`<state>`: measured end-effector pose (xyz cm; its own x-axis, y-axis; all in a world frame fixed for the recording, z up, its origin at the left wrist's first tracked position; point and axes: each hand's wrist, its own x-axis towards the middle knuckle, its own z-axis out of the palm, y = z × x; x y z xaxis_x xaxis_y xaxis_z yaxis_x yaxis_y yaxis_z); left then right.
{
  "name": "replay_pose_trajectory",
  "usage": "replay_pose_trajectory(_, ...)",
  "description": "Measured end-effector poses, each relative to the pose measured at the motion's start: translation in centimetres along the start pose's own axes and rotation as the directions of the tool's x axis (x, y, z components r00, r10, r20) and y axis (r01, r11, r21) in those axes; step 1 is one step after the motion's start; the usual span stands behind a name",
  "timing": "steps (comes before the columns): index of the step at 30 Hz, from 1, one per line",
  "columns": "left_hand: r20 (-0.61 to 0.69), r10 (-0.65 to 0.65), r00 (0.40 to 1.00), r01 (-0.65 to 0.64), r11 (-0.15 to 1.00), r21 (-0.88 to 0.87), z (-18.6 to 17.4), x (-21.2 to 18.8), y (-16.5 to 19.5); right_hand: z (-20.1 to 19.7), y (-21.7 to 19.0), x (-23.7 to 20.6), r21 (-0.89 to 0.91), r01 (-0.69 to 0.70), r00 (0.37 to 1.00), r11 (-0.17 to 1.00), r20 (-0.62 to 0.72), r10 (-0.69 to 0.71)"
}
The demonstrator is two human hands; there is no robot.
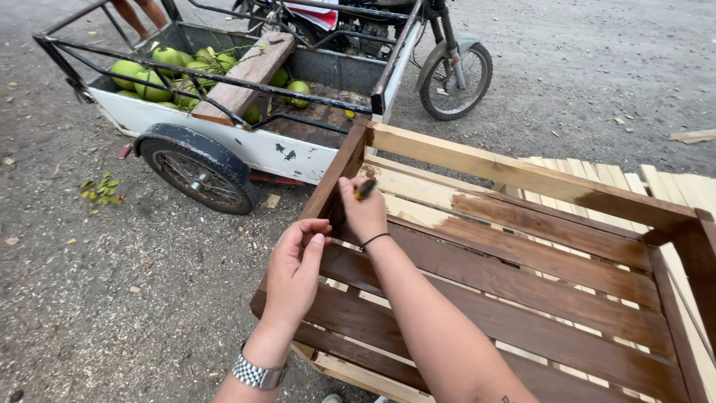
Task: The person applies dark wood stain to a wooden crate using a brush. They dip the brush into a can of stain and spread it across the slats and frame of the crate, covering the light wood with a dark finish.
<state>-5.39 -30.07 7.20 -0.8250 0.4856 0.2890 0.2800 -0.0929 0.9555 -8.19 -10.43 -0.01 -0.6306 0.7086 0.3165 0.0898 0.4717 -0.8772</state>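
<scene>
Scanning from the left: gravel ground (89,298), then a sidecar cart (224,142) with green coconuts (153,78) and a wooden plank (250,67) laid across its rails, hitched to a motorcycle (447,67) — all well apart from the work. Left hand (294,269) rests against the dark corner post (335,179) of the wooden slatted crate (522,246), fingers loosely curled, thumb up, holding nothing; steel watch at the wrist. Right hand (364,213) is just beside it, higher, fingers closed on a small brush (365,189) whose tip points up and right, touching the pale slat near the post. Crate's long axis runs right and slightly toward the viewer; stained brown slats lie near, unstained wood farther along the top rail — right of the brush. Right hand is nearer that bare wood. Pale loose slats (671,186) lie beyond the crate. Nothing stands between brush and bare slat.
</scene>
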Motion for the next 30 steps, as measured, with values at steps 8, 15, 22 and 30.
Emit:
replay_pose_trajectory(8, -0.012, -0.012, 1.000, 0.011, 0.998, -0.068, 0.7, 0.0, -0.7, -6.3, 6.8, -0.9, 0.171, -0.229, 0.964, 0.958, 0.174, 0.200)
replay_pose_trajectory(15, 0.129, -0.030, 0.991, 0.046, 0.992, -0.116, 5.6, 0.4, -1.9, -22.5, 10.7, -4.8, -0.025, -0.153, 0.988, 0.988, 0.019, 0.153)
replay_pose_trajectory(22, 0.294, -0.080, 0.952, 0.108, 0.991, -0.081, 12.6, 0.0, -4.3, -40.4, 12.0, -9.5, -0.213, -0.456, 0.887, 0.864, -0.180, 0.424)
replay_pose_trajectory(30, 0.399, -0.060, 0.915, 0.106, 0.990, -0.092, 17.3, -1.3, -5.8, -49.4, 10.8, -9.4, -0.408, -0.614, 0.789, 0.676, -0.285, 0.545)
